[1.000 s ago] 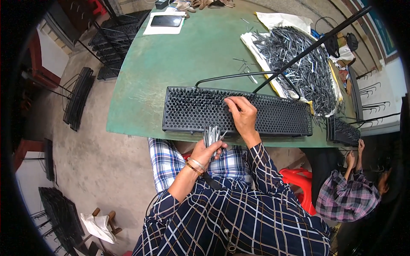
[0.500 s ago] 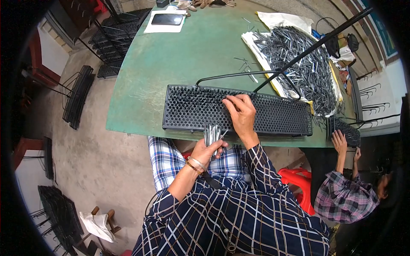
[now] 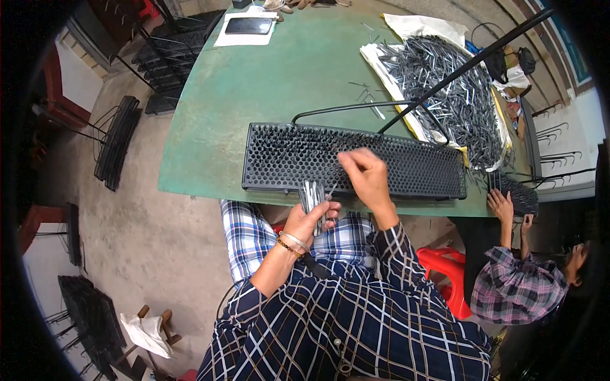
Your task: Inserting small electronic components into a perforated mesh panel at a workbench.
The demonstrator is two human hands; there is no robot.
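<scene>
A long black tray (image 3: 406,168) with rows of round holes lies along the table's front edge. Short dark pieces (image 3: 286,141) stand in many holes of its far left part. Just in front of the tray, my left hand (image 3: 311,219) is closed around a bundle of thin grey metal strips (image 3: 312,195), which point up and away from me. Over the tray's middle, my right hand (image 3: 368,178) has its thumb and fingers drawn together. Its fingertips are slightly blurred, and whatever they pinch is too small to make out.
A white sack (image 3: 397,89) heaped with loose strips (image 3: 445,89) lies at the far right. A black rod handle (image 3: 470,66) rises from the tray across it. A phone (image 3: 248,25) rests at the far left. Another person (image 3: 521,279) handles a smaller tray (image 3: 516,195) at right, near a red stool (image 3: 448,276).
My right hand has drawn slightly toward me and to the right, away from the filled rows. The bundle in my left hand has tilted a little to the left.
</scene>
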